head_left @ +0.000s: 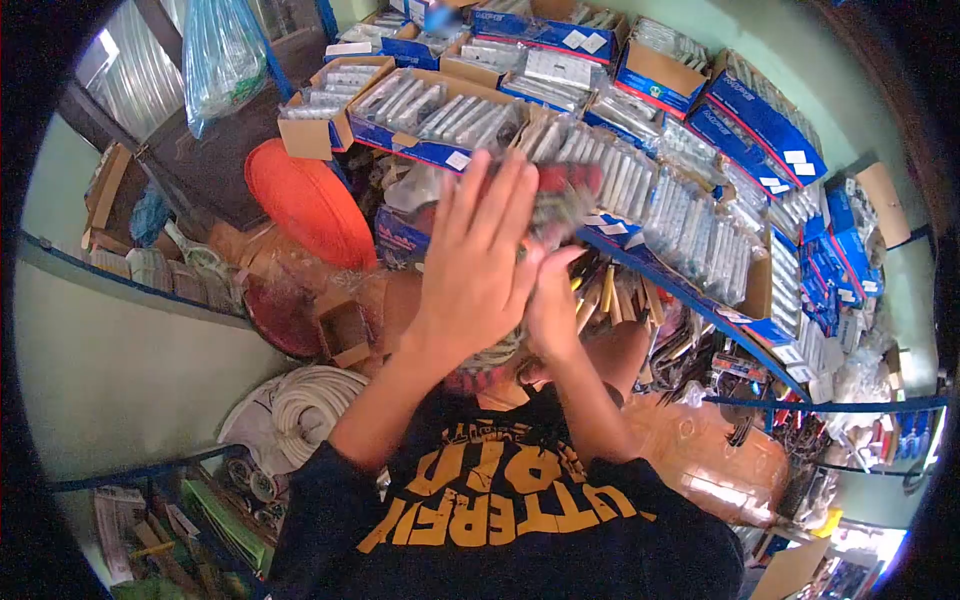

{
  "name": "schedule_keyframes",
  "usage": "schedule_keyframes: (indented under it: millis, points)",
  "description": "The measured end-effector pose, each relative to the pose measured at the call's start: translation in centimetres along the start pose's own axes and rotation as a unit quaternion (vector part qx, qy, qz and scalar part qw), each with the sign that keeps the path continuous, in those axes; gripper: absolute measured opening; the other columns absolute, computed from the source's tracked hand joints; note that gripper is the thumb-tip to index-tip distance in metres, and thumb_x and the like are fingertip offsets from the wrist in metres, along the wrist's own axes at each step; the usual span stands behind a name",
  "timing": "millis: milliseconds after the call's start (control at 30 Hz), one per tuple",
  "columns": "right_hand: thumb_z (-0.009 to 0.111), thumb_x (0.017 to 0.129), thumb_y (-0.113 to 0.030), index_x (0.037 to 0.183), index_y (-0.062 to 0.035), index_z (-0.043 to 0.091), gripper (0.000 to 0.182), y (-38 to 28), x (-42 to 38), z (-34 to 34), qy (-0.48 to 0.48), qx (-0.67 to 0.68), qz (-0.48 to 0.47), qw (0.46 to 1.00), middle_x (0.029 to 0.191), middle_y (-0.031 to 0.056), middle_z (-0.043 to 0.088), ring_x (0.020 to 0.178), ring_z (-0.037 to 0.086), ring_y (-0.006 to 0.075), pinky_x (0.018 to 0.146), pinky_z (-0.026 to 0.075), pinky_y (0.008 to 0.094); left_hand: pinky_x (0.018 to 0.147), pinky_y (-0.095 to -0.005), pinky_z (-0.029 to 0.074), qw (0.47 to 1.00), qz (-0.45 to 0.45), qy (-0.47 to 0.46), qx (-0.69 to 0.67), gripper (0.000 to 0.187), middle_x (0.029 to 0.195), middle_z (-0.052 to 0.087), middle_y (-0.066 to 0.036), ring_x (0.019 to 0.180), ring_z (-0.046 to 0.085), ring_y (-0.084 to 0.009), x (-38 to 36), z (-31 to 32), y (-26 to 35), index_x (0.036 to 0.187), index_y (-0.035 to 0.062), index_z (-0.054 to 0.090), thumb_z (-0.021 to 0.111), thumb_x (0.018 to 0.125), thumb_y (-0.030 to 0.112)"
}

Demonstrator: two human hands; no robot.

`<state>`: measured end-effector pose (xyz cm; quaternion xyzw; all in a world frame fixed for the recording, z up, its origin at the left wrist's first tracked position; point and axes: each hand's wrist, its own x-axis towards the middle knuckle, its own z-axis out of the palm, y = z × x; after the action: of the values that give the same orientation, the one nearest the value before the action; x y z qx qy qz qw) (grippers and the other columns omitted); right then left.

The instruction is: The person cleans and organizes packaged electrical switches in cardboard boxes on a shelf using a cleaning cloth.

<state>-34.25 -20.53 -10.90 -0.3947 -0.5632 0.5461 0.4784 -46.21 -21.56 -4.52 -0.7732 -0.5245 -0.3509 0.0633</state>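
The left hand stretched flat, fingers straight, near a blurred red item before packed boxes. The right hand (grip impossible to tell) was beside it.

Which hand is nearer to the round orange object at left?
Left. The left hand is to the right of the round orange object; the right hand is farther right in view.

Black shirt with orange-yellow lettering, red-and-dark cloth, blue boxes, orange disc
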Motion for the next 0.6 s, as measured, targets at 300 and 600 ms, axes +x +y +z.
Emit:
schedule_keyframes:
  millis: [300,600]
  points:
    - [0.028,0.098,-0.057,0.134,-0.0064,0.045,0.064,3.0,0.4,0.3,-0.022,0.206,0.124,0.97,0.118,0.0026,0.056,0.1,0.056,0.0145,0.087,0.047,0.0308,0.113,-0.0512,0.017,0.999,-0.02,-0.029,-0.026,0.059,0.148,0.032,-0.017,0.138,0.028,-0.0354,-2.4,1.7,-2.6,0.143,0.0016,0.033,0.047,0.09,0.023]
    - [0.037,0.102,-0.036,0.122,0.0023,0.052,0.046,1.6,0.7,0.9,0.063,0.056,0.002,0.996,0.117,0.0088,0.056,0.106,0.05,0.015,0.092,0.04,0.0301,0.099,-0.0296,0.036,0.69,-0.371,0.102,-0.613,0.047,0.123,0.054,-0.009,0.112,0.048,-0.0143,-7.5,5.3,-1.0,0.13,-0.0025,0.046,0.044,0.1,0.034]
